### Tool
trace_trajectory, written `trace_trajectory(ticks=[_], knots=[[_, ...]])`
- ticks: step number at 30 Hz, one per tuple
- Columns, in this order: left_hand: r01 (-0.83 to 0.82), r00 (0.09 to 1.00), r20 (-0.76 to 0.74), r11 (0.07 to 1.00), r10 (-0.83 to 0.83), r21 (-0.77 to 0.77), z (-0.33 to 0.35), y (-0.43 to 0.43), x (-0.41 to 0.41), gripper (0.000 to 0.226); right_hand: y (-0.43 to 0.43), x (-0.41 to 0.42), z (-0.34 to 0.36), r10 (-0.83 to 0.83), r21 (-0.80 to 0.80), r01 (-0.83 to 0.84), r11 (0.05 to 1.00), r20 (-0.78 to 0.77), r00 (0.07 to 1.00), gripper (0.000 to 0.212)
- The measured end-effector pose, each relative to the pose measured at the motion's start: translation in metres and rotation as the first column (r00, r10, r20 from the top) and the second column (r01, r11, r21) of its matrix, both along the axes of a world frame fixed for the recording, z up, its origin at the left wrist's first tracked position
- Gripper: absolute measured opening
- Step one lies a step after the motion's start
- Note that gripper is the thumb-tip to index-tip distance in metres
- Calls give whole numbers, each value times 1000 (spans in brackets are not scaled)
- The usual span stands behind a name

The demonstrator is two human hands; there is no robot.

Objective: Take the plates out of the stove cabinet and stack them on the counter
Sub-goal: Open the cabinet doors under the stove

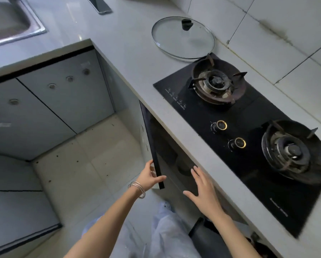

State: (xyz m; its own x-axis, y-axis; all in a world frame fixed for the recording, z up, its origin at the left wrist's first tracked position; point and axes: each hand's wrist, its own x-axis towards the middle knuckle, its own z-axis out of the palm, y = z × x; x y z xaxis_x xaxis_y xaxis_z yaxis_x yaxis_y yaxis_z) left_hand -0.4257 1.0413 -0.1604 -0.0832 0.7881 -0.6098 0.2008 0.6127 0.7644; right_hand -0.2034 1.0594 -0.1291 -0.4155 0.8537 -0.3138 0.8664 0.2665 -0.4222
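Observation:
The stove cabinet's dark door [150, 138] stands swung out from under the grey counter [129, 58]. My left hand [150, 176], with thin bangles on the wrist, grips the door's lower edge. My right hand [204, 189] hovers flat with fingers spread in front of the cabinet opening [176, 161], holding nothing. Inside the dim opening a rounded pale shape shows faintly; I cannot tell whether it is a plate. No plate stands on the counter.
A black two-burner gas stove [249, 138] is set into the counter at right. A glass pot lid [183, 37] lies behind it. A phone [99, 4] and a steel sink [8, 21] sit at far left. Grey cabinet doors [44, 105] line the corner.

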Motion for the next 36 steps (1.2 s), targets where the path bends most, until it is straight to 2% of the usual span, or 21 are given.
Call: trace_trajectory(ticks=[5,13,15,18,20,25,28,31,36], knots=[[129,991,-37,992,-128,18,-3,-27,-68,74,-53,-69,0,-165,-29,164,986,-70,984,79],[269,934,-243,963,-261,3,-7,-40,-170,58,-111,-153,10,-359,21,367,930,-162,919,79],[275,912,-304,961,-274,-41,-16,-38,-191,64,-119,-162,17,-394,35,406,913,-182,901,78],[270,904,-325,961,-277,-68,-34,-33,-216,68,-128,-170,24,-411,71,428,901,-176,895,78],[280,902,-324,958,-285,-64,-21,-35,-222,65,-133,-172,28,-422,90,440,894,-167,891,78],[261,908,-325,964,-265,-57,-9,-39,-228,78,-146,-174,38,-464,120,485,866,-168,870,78],[247,914,-320,968,-250,-49,-1,-39,-228,70,-155,-171,43,-485,135,506,852,-161,860,78],[249,902,-358,968,-244,-31,1,-39,-239,75,-162,-167,48,-488,147,506,850,-144,861,78],[268,863,-436,963,-257,-37,-5,-33,-276,61,-170,-167,52,-473,178,482,858,-96,876,77]])
